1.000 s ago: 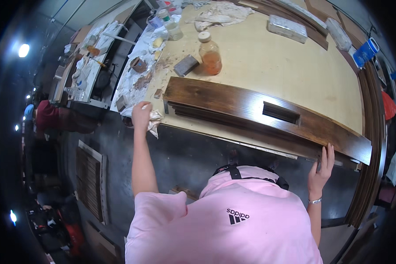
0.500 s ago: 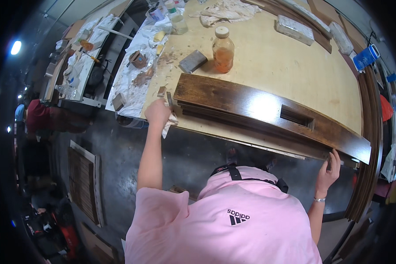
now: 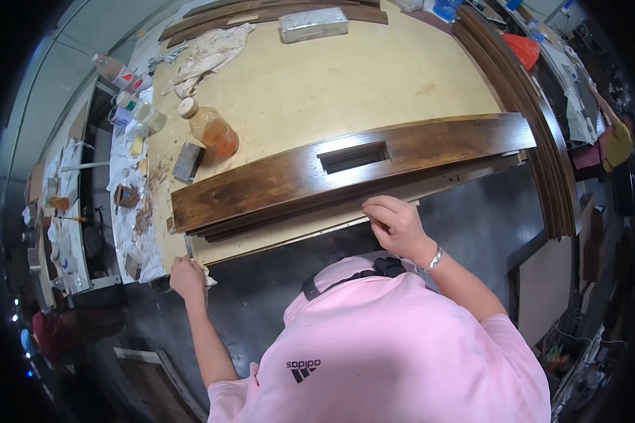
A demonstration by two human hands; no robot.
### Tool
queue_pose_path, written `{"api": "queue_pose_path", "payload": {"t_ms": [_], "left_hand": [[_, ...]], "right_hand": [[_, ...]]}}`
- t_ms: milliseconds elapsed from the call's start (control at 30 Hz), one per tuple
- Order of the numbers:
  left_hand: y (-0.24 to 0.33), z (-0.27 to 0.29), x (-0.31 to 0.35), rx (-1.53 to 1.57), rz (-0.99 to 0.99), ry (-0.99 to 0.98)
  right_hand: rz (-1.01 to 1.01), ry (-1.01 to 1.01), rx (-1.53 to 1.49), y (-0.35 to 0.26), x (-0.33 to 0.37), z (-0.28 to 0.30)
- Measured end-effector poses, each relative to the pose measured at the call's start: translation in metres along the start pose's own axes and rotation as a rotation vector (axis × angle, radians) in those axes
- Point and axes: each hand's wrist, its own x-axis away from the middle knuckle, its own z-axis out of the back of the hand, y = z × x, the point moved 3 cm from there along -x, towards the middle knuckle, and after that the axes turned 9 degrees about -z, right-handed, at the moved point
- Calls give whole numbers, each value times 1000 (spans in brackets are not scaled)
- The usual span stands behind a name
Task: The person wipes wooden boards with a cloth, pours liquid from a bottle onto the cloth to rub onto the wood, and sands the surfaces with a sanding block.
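I have my left hand (image 3: 188, 278) clasping a rag (image 3: 209, 278); my right hand (image 3: 402, 227), fingers (image 3: 384, 209) curled, contents unclear, is near the board (image 3: 418, 144) on the desk (image 3: 374, 77). Pushing that board back could tip the bottle (image 3: 216, 134).

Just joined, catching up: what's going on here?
A person in a pink shirt is at a pale worktable. The left hand is by its front left corner, a whitish cloth showing from it. The right hand is near the front edge, fingers curled; whether it holds anything, I can't tell. A dark slotted board lies along the front of the table, with a bottle of orange liquid behind it.
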Motion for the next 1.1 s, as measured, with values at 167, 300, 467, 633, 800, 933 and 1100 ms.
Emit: {"api": "queue_pose_path", "payload": {"t_ms": [167,300,467,633,800,933,1100], "left_hand": [[19,-9,10,-75,-108,132],[29,-11,26,1,-99,271],[6,-12,51,345,254,360],[91,58,73,1527,222,283],[238,107,57,1821,-280,-233],[285,136,20,1619,-607,-221],[269,155,-88,1075,-696,362]], "right_hand": [[23,-14,-59,1,16,-12],[-53,-75,-92,8,33,-14],[-138,-96,-174,2,35,-18],[-534,-293,-737,-21,18,-44],[-506,-201,-1095,-43,-6,-40],[-724,122,-1120,-5,-4,11],[-765,724,-574,115,1,153]]}}
